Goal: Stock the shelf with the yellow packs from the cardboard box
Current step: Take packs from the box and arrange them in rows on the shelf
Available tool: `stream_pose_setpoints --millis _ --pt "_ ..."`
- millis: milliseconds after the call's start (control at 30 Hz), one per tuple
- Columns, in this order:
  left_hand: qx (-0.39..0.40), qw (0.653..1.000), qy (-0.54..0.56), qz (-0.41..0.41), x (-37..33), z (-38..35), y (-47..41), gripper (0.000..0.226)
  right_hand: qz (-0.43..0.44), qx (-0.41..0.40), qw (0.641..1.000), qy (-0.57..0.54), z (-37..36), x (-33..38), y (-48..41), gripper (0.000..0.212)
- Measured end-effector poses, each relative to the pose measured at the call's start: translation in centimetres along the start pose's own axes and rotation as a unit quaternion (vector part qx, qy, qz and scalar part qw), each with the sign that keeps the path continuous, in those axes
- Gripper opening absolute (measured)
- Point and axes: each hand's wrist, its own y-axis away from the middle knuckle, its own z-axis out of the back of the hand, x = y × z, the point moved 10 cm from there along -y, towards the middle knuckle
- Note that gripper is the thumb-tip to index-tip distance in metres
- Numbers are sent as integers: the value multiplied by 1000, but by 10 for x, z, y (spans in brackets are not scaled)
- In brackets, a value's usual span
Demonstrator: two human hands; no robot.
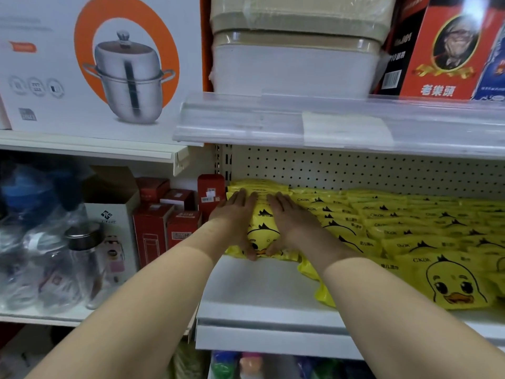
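Observation:
A stack of yellow packs (pixel 263 228) with a duck face sits at the left end of the white shelf (pixel 251 291). My left hand (pixel 237 214) lies flat on the stack's left side, fingers straight, thumb at its front edge. My right hand (pixel 289 217) lies flat on the right side in the same way. Rows of more yellow packs (pixel 426 228) fill the shelf to the right, one large pack (pixel 453 280) lying at the front. The cardboard box is out of view.
A perforated back panel (pixel 355 170) closes the shelf behind. The upper shelf's edge (pixel 328 127) hangs over my hands. Red boxes (pixel 169 214) and clear bottles (pixel 54 255) fill the neighbouring shelf to the left. A steamer pot box (pixel 103 64) stands above.

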Motion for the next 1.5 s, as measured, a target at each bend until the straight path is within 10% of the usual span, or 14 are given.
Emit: stream_pose_setpoints --millis 867,1167,1500 --pt "-109 993 30 -33 4 2 17 154 5 -42 999 -22 7 2 20 138" --pt "-329 838 436 -1 50 -4 78 52 -52 -252 948 -185 37 -54 73 45" --pt "-303 793 527 24 46 -17 76 25 -38 -231 939 -252 30 -50 78 29"
